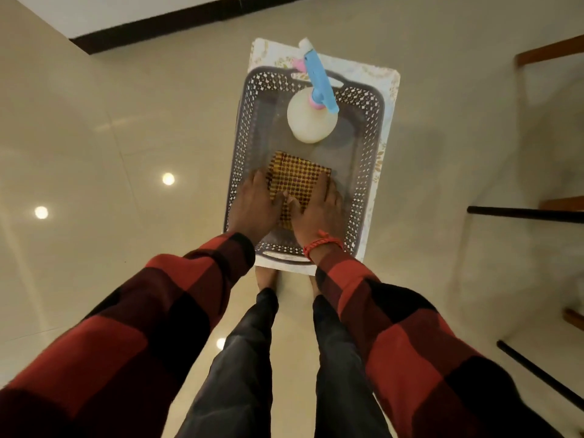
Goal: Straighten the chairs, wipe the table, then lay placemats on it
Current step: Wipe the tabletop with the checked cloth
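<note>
- A grey perforated basket (363, 197) sits at the picture's centre, on a white patterned tray-like sheet (390, 90) that shows around its 12 and 3 o'clock edges; what this sheet is cannot be told for sure.
- Inside the basket, toward 6 o'clock, lies a folded yellow-and-maroon checked cloth (300, 175).
- The left hand (252, 207) rests on the cloth's 9 o'clock edge, fingers curled together against the fold.
- The right hand (319, 210) presses on the cloth's 3 o'clock side, fingers close together over it; a red thread band (320, 243) circles that wrist.
- Both thumbs meet on top of the cloth near its middle; whether the cloth is lifted or lies flat on the basket floor cannot be told.
- At 12 o'clock in the basket stands a white spray bottle (311, 121) with a blue trigger head (319, 77) and a pink collar, well apart from the cloth.
- Red-and-black checked sleeves (196, 279) reach in from 6 o'clock, above dark trousers and bare feet on a glossy cream tiled floor (94, 153).
- At 3 o'clock, wooden and dark furniture edges (521, 213) show at the frame's border, blurred; they are well apart from the basket.
</note>
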Available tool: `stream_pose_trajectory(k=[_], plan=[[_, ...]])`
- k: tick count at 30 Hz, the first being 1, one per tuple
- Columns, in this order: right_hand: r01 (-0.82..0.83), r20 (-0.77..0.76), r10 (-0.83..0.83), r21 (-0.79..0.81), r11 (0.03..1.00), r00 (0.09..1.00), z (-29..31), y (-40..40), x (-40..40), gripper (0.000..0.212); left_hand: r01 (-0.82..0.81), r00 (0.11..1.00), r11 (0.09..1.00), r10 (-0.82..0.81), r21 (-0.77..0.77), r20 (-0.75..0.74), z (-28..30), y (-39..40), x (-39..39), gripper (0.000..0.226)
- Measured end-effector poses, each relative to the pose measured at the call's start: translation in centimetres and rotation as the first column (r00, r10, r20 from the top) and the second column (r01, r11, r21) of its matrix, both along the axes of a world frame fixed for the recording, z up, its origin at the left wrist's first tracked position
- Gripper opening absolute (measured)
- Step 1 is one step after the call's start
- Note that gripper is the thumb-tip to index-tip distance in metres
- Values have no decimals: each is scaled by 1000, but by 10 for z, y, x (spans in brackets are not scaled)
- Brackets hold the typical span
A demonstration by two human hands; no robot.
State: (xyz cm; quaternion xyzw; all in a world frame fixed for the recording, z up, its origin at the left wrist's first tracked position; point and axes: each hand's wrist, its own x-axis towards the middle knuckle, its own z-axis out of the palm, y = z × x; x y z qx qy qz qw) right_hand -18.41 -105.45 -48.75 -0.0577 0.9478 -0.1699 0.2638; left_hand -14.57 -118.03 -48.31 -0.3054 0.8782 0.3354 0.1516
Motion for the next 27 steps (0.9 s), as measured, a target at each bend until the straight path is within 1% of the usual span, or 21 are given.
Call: stream_pose_trajectory(k=[2,4,5,6,7,8,9,10,11,13,15,17,19,21,22,25,27], plan=[[168,13,-167,-62,984,986,-1,-9,-3,88,-81,997,997,81,-3,0,-7,-1,-8,43],[328,57,-324,-92,940,944,-3,-19,-9,91,-176,984,983,176,60,3,-10,-2,-15,46],[395,78,-389,-96,913,918,-5,-23,-14,89,-235,972,966,235,110,12,-11,-3,-19,48],[465,104,-455,-106,879,884,-8,-25,-19,81,-301,953,938,302,173,22,-12,-4,-21,49],[537,144,-520,-128,834,842,-11,-27,-25,67,-353,934,907,354,229,38,-10,-4,-24,48],[599,202,-569,-150,787,797,-14,-29,-30,51,-367,929,893,369,259,45,-9,-5,-27,46],[642,259,-595,-165,749,761,-16,-29,-33,37,-350,936,899,348,264,54,-10,-6,-27,41],[662,299,-602,-168,731,740,-16,-28,-35,28,-327,944,906,325,268,55,-10,-6,-28,34],[659,317,-593,-167,733,740,-16,-28,-37,24,-319,947,907,315,275,58,-9,-6,-28,29],[612,306,-547,-177,771,779,-8,-27,-38,21,-309,950,906,309,290,45,-8,-6,-28,22],[594,306,-526,-201,779,793,-2,-25,-38,25,-293,953,902,302,317,22,-8,-8,-25,25],[615,349,-522,-254,747,778,5,-21,-39,27,-288,951,874,308,391,13,-2,-8,-23,30],[675,474,-505,-322,664,722,13,-13,-41,26,-307,936,806,351,507,9,7,-9,-22,31],[765,653,-449,-338,549,610,27,-3,-47,28,-324,917,742,399,587,2,23,-11,-22,28],[792,722,-401,-335,510,564,37,2,-49,30,-340,906,720,423,605,6,32,-13,-22,28],[852,840,-281,-335,403,463,65,10,-55,36,-373,876,654,482,658,17,61,-17,-21,29],[871,875,-210,-352,344,437,85,13,-56,36,-365,869,624,495,691,11,88,-17,-21,31]])
